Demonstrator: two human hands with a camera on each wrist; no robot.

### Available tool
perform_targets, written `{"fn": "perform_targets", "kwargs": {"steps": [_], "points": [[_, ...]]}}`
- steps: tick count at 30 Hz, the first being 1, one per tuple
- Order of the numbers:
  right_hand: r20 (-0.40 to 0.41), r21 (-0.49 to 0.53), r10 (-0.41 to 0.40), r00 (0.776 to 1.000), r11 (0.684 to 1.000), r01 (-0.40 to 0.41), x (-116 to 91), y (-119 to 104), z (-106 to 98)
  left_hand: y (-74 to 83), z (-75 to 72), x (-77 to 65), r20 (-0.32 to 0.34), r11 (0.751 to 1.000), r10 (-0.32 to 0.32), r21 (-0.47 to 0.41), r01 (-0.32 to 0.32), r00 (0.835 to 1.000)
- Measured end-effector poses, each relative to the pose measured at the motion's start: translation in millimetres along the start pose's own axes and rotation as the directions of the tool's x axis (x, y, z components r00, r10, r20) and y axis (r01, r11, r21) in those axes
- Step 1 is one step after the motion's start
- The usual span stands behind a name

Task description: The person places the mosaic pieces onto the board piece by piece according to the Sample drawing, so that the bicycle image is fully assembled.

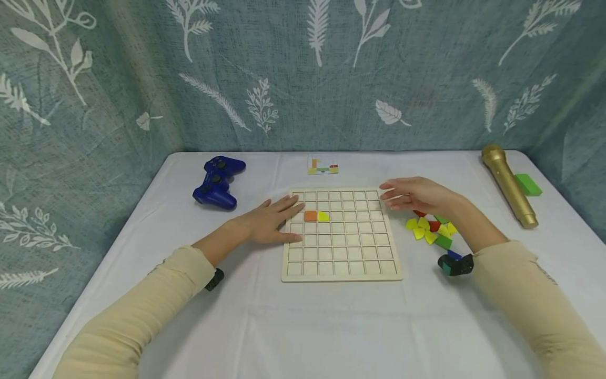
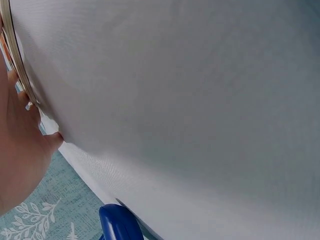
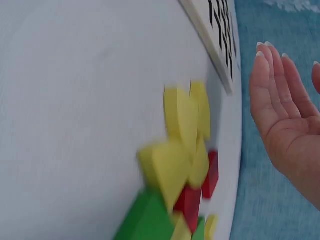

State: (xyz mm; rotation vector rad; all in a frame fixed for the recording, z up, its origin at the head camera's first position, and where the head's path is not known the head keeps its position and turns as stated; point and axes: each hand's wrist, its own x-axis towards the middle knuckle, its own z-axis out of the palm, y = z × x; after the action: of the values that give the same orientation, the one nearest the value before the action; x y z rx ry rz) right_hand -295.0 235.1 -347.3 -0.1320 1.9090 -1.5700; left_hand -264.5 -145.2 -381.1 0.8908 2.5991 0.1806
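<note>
A pale wooden grid board [image 1: 341, 254] lies flat on the white table. In its upper left cells sit an orange square piece [image 1: 310, 216] and, beside it, a yellow rounded piece [image 1: 323, 216]. My left hand [image 1: 270, 221] rests at the board's left edge, fingers spread and fairly straight. Near the far right corner, my right hand [image 1: 415, 193] holds nothing; its fingers look relaxed in the right wrist view. Below that hand is a loose pile: yellow pieces [image 3: 170, 162], red pieces [image 3: 189, 206], green pieces [image 3: 144, 218] and a blue piece [image 1: 454, 255], partly covered by the wrist camera.
Left of the board lies a blue game controller [image 1: 218, 182]. A small card with a coloured pattern [image 1: 323, 164] is behind the board. At the far right, a gold microphone [image 1: 509, 185] lies next to a green block [image 1: 527, 185]. A patterned curtain [image 1: 303, 105] hangs behind the table.
</note>
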Motion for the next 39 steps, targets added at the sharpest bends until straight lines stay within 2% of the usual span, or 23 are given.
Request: {"fn": "perform_targets", "kwargs": {"steps": [6,10,15,25,32,39], "points": [[-0.079,0.066,0.027,0.997,0.998,-0.021,-25.0,8.5,-29.9,1.0,-2.3,-2.1,0.0,1.0,0.002,0.005,-0.002,1.0],[-0.144,0.019,0.031,0.989,0.999,-0.029,-39.1,16.8,-50.1,2.0,-4.8,-3.2,-0.007,1.0,0.019,0.009,-0.019,1.0],[-0.181,-0.038,0.018,0.983,0.999,-0.025,-54.0,30.1,-73.5,2.7,-3.7,-2.6,-0.001,1.0,0.018,0.005,-0.018,1.0],[-0.233,-0.045,-0.015,0.972,0.999,0.004,-72.4,52.3,-100.6,2.1,-1.3,-1.4,-0.002,1.0,0.019,0.003,-0.019,1.0],[-0.24,-0.185,-0.038,0.97,0.983,-0.008,-81.3,62.5,-106.7,2.2,-1.1,-1.6,0.005,1.0,0.026,0.004,-0.026,1.0],[-0.218,-0.351,-0.052,0.975,0.936,-0.028,-94.3,67.5,-110.8,2.2,-2.0,-1.5,0.003,1.0,0.019,0.003,-0.019,1.0]]}}
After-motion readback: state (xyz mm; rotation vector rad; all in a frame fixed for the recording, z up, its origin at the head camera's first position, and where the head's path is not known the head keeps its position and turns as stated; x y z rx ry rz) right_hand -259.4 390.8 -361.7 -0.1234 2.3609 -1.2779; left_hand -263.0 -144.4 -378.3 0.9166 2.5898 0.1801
